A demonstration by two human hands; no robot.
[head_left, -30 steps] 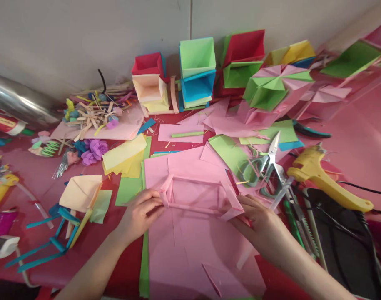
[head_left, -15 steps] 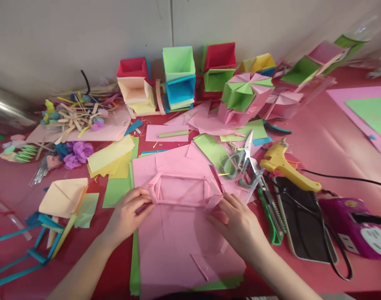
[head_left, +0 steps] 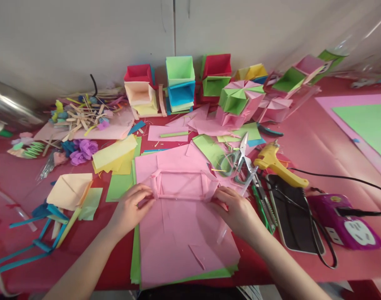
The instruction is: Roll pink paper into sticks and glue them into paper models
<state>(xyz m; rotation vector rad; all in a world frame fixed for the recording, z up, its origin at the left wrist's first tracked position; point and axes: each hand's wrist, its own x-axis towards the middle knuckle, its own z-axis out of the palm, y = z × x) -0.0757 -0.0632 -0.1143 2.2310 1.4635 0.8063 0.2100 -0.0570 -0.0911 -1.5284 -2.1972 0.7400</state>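
A pink paper frame, built of narrow folded strips around an open middle, lies between my hands over a stack of pink paper sheets. My left hand pinches its left end between thumb and fingers. At the opposite end, my right hand grips the frame's right side in the same way. Green sheets show under the pink stack. A small loose pink strip rests on the stack near its front.
Scissors, a yellow glue gun, a green cutter, a phone and a purple power socket lie to the right. Colored paper boxes stand along the wall. Craft sticks and a blue strip frame are on the left.
The frame's right end flap, which stood out beside my right hand, now sits more upright against the frame. The whole view has shifted slightly; both hands keep their hold.
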